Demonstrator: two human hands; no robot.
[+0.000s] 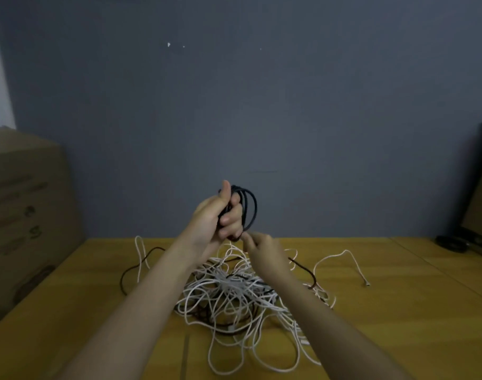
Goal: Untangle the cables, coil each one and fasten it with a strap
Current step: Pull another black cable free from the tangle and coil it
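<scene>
Left hand (215, 215) is gripping the coiled black round cable (248, 209) above the tangled white cord heap (234, 292) on the yellow wooden bench (398, 311); right hand (261, 245) is pinching its tail, brown cardboard box (23, 215) sitting left.

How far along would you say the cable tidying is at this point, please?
Early on. No strapped coil shows anywhere. In hand: the left hand grips a coiled black cable held up, and the right hand pinches it near the bottom. Left: the tangle of white and dark cables on the table, and every strap.
</scene>
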